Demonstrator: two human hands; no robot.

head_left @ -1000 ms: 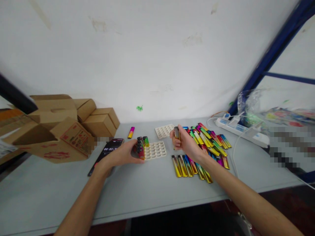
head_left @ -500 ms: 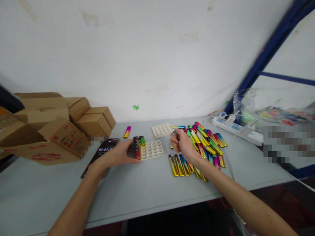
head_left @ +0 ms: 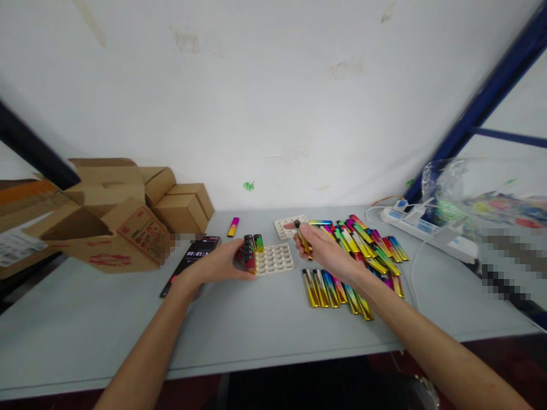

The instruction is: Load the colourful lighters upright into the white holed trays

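A white tray (head_left: pixel 273 259) with rows of round-looking holes lies mid-table. At its left end several slim lighters stand upright in a row (head_left: pixel 248 253) with black tops, and a green one (head_left: pixel 258 243) stands beside them. My left hand (head_left: pixel 224 262) curls around that row, thumb at the near side and fingers behind. My right hand (head_left: pixel 320 245), raised right of the tray, pinches a gold lighter (head_left: pixel 303 239) with its black end up; the index finger points left. Beneath and beyond it lies a pile of shiny multicoloured lighters (head_left: pixel 359 239).
Behind is a second white tray (head_left: pixel 284 230). A pink-and-yellow lighter (head_left: pixel 233 226) lies apart at back left, near a phone (head_left: pixel 192 259) showing a timer. Cardboard boxes (head_left: pixel 115 216) stand left; a power strip (head_left: pixel 427 233) with cables and a plastic bag (head_left: pixel 448 182) are right.
The view has shifted left, so everything appears further right. My right hand has turned, bringing the gold lighter into clear sight. My left hand stays at the tray's left end.
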